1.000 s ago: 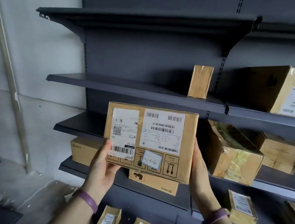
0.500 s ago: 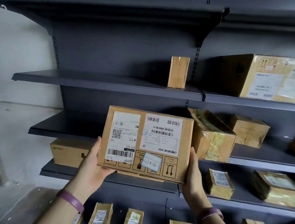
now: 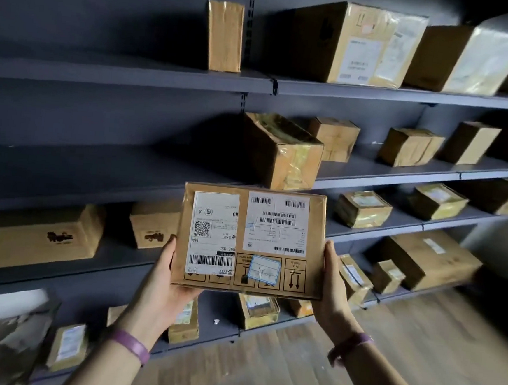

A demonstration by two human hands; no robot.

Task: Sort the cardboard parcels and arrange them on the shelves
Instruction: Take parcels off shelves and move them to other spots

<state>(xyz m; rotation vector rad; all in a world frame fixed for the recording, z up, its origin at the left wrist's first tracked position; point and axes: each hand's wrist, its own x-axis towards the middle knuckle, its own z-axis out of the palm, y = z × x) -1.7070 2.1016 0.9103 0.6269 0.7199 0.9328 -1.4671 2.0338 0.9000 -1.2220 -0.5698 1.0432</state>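
**Labelled parcel held up before the shelves**

Head view: A flat parcel (image 3: 250,240) is held upright in the air in front of the dark shelves (image 3: 128,74), with its labelled face turned toward the camera. Its left edge is gripped by the left hand (image 3: 163,282) and its right edge by the right hand (image 3: 333,292). A thumb is laid along each side edge. The remaining fingers are hidden behind the cardboard, so it cannot be told whether they are spread or pressed together. Two white barcode labels and a small blue-edged sticker are seen on the face, above a row of printed handling symbols. A purple wristband (image 3: 131,345) is worn on the left wrist and another on the right.

On the upper shelf a tall narrow box (image 3: 224,36) is stood on end, well apart from a large box (image 3: 349,45) to its right. Directly above the held parcel, a taped box (image 3: 280,152) is set at an angle on the middle shelf. Smaller parcels are spread along the lower boards. A wooden floor (image 3: 354,367) is seen at lower right.
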